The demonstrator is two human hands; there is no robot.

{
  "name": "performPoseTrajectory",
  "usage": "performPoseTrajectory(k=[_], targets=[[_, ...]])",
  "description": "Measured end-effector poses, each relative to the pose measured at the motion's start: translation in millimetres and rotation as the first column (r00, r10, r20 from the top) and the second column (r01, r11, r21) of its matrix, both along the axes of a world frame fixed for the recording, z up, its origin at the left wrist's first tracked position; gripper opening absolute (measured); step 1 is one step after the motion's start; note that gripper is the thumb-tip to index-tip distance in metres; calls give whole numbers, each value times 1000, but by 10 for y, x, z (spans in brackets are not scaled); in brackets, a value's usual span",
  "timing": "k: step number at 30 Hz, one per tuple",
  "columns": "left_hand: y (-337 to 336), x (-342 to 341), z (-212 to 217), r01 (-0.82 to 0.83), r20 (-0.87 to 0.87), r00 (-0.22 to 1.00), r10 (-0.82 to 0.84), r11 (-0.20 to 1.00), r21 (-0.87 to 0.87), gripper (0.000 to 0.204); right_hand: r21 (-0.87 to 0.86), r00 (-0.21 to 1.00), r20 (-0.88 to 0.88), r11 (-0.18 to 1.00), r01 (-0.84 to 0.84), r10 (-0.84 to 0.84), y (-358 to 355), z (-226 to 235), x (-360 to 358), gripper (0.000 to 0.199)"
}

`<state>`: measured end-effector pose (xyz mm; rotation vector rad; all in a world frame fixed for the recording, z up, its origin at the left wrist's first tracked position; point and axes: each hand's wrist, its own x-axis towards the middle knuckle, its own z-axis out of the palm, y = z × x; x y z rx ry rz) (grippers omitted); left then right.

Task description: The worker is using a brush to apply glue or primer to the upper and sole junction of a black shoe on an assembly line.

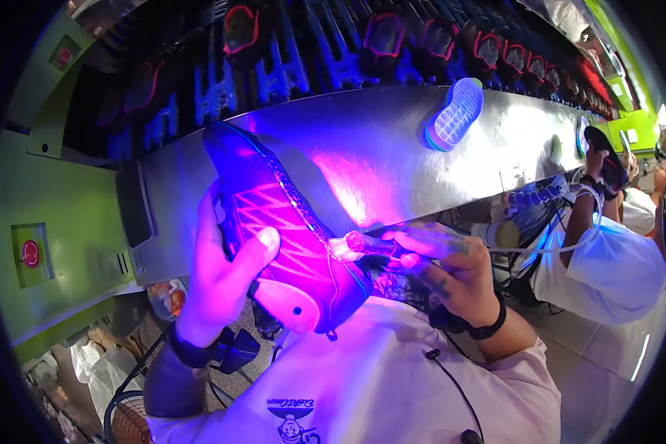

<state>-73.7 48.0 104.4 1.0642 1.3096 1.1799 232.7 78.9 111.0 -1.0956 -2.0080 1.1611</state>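
Note:
My left hand (222, 277) grips a shoe upper (281, 237) tilted on its side, thumb across its zigzag-patterned flank. Purple-pink light falls on the upper and tints my hand. In my right hand (457, 275), a brush (377, 246) with a dark handle is pinched between fingers and thumb. Its pale, wet-looking bristles touch the lower edge of the upper, near the heel end. Part of the brush handle is hidden behind my fingers. A light sole (455, 115) with a grid pattern lies on the metal work surface (274, 129) beyond my hands.
Behind the metal surface runs a rack (281, 70) carrying several dark shoes with red-lit rims. A green machine panel with a red button (29, 253) stands at left. To the right, a co-worker in white (607, 266) holds a dark shoe (610, 159). A pale hose (525, 249) hangs nearby.

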Motion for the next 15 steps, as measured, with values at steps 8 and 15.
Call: performPoseTrajectory(k=[8, 15], targets=[[33, -47, -84, -93, 61, 993, 97, 993, -66, 66, -17, 999, 53, 1000, 3, -3, 25, 69, 111, 36], [15, 35, -86, -182, 220, 951, 217, 969, -167, 42, 190, 997, 75, 982, -5, -10, 56, 112, 115, 38]])
